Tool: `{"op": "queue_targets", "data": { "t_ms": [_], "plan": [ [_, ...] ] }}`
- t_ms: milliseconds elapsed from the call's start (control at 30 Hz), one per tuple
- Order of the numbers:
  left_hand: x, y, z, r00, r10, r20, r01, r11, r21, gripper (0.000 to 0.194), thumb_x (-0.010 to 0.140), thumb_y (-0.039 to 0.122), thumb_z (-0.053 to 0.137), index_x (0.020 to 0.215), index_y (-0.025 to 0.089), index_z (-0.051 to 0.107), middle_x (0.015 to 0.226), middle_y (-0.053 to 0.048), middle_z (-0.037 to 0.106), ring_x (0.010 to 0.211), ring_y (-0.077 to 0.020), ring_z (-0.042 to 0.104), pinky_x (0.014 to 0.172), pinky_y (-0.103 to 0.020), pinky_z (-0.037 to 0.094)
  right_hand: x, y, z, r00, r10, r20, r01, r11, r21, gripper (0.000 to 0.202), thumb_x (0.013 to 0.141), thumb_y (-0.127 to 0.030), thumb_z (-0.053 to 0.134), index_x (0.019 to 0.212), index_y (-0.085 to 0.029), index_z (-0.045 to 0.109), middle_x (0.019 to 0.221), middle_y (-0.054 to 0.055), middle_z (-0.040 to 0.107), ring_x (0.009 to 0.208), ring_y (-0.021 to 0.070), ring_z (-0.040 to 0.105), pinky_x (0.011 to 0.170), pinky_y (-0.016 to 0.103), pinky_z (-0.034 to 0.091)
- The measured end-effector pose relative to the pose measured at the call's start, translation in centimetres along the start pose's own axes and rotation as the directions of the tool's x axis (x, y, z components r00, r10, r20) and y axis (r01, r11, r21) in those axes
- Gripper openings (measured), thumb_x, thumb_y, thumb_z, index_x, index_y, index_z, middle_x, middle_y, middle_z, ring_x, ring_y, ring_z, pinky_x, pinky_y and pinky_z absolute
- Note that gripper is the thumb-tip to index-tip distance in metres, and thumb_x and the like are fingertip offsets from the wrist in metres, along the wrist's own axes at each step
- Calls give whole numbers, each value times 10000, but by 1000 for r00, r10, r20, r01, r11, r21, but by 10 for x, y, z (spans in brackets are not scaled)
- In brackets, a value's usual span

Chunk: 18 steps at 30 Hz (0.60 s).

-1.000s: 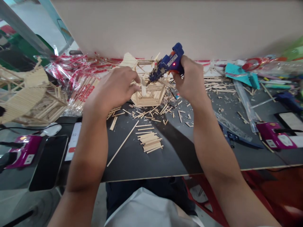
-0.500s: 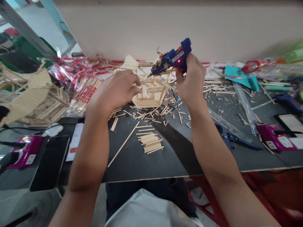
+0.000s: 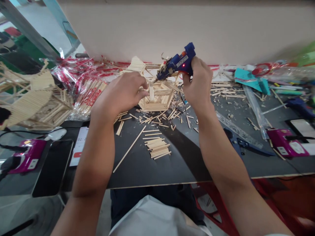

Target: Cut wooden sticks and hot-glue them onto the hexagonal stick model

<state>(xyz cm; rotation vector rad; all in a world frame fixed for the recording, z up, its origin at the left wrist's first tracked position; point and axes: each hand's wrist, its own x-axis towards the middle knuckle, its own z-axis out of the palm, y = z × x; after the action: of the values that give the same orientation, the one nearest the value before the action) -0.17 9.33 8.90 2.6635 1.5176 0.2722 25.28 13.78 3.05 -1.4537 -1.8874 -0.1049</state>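
My right hand (image 3: 198, 80) is closed around the handle of a blue hot glue gun (image 3: 177, 64), which has a lit red light and dried glue clumped near its front. Its nozzle points down and left at a model built of thin wooden sticks (image 3: 157, 106). At the model's left side, my left hand (image 3: 124, 93) has thumb and forefinger pinched against a narrow upright strip of sticks (image 3: 151, 91). The hand hides part of the model, and the exact contact at the fingertips is unclear. Cut sticks (image 3: 157, 147) lie in a stack in front.
A larger stick structure (image 3: 39, 105) and plastic-wrapped chopsticks (image 3: 90, 98) stand left. Two phones, one a black phone (image 3: 52, 167), lie near a purple power socket (image 3: 28, 154). To the right are blue-handled cutters (image 3: 242, 144), a clear ruler (image 3: 236, 129) and another purple socket (image 3: 286, 142). Stick scraps litter the tabletop.
The glue gun has come slightly down and to the left, nearer the strip on the model. My left hand keeps its pinch at nearly the same spot.
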Motion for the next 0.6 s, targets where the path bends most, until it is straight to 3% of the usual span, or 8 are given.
{"op": "queue_targets", "data": {
  "t_ms": [233, 433, 600],
  "plan": [
    [3, -8, 5, 999, 28, -23, -28, 999, -20, 309, 996, 399, 521, 1127, 232, 746, 1209, -122, 710, 1219, -329, 632, 1074, -453, 481, -1, -4, -3, 1000, 18, 15, -19, 999, 46, 301, 1005, -344, 479, 1283, -302, 587, 1209, 177, 646, 1189, 417, 574, 976, 557, 451],
    [3, -6, 4, 1000, 12, -10, -12, 1000, -7, 317, 995, 365, 519, 1138, 199, 748, 1220, -128, 710, 1223, -329, 635, 1071, -441, 476, -1, 1, 0, 997, 17, -81, -14, 999, 34, 217, 1019, -403, 508, 1185, -285, 585, 1138, 159, 657, 1116, 383, 597, 945, 524, 471],
    [0, -6, 4, 999, 7, -46, -8, 999, -31, 320, 989, 376, 534, 1145, 203, 753, 1215, -115, 721, 1216, -327, 641, 1072, -444, 478, -7, 4, -25, 978, 100, -184, -99, 995, 12, 158, 930, -399, 634, 964, -272, 547, 1015, 136, 674, 932, 309, 604, 882, 465, 475]
  ]
}}
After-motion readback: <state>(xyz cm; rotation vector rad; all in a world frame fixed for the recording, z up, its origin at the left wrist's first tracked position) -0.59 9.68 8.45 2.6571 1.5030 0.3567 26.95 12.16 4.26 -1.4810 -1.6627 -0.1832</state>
